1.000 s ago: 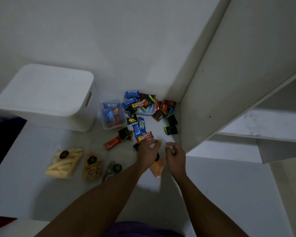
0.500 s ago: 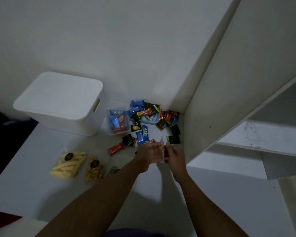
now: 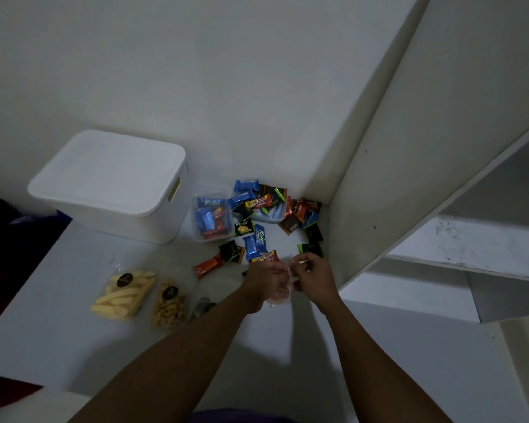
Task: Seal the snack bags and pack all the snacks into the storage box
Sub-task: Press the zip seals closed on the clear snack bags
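My left hand (image 3: 264, 277) and my right hand (image 3: 313, 274) together hold a small clear snack bag (image 3: 281, 296) with orange pieces, lifted off the table; both pinch its top edge. The white storage box (image 3: 110, 181) stands at the back left with its lid on. On the left of the table lie a clear bag of pale sticks (image 3: 123, 294) and a clear bag of brown nuts (image 3: 168, 306). Several wrapped candies (image 3: 258, 236) are scattered in the corner.
Two small clear tubs, the left tub (image 3: 209, 219) and the right tub (image 3: 268, 210), hold wrapped candies beside the storage box. A dark small object (image 3: 202, 307) lies right of the nut bag. A white wall panel (image 3: 379, 178) closes the right side; a shelf (image 3: 471, 248) lies beyond.
Both hands have lifted the orange snack bag off the table and drawn together at its top. The camera has tilted, shifting the scene.
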`<state>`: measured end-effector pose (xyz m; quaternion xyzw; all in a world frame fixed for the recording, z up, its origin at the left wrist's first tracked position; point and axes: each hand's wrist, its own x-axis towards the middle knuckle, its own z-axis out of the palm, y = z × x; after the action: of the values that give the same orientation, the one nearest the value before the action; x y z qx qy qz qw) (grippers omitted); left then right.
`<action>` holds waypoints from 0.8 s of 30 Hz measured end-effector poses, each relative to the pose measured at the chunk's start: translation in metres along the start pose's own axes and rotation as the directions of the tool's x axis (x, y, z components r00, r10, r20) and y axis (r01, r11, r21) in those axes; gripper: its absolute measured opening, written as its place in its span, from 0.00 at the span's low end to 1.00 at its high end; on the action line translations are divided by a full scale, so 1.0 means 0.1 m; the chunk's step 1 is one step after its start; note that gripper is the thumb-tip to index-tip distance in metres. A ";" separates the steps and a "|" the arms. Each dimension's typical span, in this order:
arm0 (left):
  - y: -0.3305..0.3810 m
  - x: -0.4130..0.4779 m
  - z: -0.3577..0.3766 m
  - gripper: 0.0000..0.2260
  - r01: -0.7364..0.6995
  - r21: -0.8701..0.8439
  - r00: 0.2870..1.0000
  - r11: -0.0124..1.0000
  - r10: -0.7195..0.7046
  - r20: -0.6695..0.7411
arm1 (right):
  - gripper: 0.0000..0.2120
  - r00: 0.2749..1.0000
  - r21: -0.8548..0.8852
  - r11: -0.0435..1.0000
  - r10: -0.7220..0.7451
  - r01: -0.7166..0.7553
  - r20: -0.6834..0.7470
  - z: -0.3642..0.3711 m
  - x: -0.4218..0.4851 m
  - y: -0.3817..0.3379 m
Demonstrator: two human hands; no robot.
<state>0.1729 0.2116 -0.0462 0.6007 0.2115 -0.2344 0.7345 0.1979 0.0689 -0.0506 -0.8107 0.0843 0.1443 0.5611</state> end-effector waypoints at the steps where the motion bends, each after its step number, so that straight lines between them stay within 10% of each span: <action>1: 0.01 0.00 0.00 0.08 -0.007 0.016 1.000 1.000 0.007 -0.006 | 0.05 1.000 -0.006 1.000 0.006 -0.006 -0.004 0.00 0.01 0.01; 24: -0.06 0.09 0.05 0.16 -0.219 0.375 0.936 0.901 0.303 -0.179 | 0.20 0.984 0.062 0.994 0.083 -0.094 0.158 -0.07 -0.12 0.03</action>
<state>0.1765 0.2046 -0.0551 0.7678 0.1683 -0.0949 0.6109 0.1867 0.0611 -0.0472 -0.7726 0.0811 0.2287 0.5867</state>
